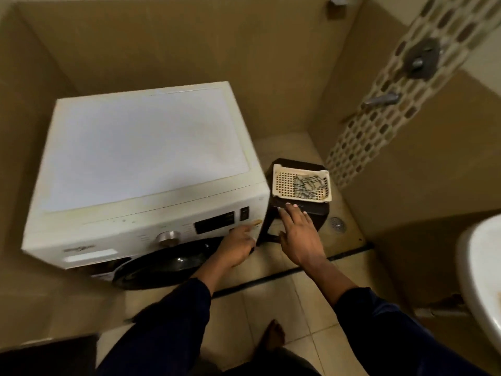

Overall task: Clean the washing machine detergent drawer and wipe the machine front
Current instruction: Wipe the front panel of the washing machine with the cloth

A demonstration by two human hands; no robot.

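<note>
Your right hand [298,234] lies flat with straight fingers on the front edge of the stool [320,215], thumb low by its crossbar. Your left hand [235,249] is curled by the foot of the stool's near leg, one finger out toward the panel [214,222]. Through the blur it cannot be told whether that hand grips the leg or only rests beside it.

A basket [276,180] sits loose on the stool's seat, with something grey and tangled in it. The stool stands just beside the right corner of the machine [146,150] and looks tipped.

The drawer [92,258] is at the far left of the machine's front, above the dark door [168,264] and well apart from both hands. It is pushed in flush. Its long axis runs across the front, and its face points out toward you.

The risk from here lies in the stool. If you shift it while it is tipped, the unsecured basket can slide off and spill. The near leg stands close enough to knock the panel or the door glass. The drawer itself looks untouched, so the cleaning seems not yet begun.
</note>
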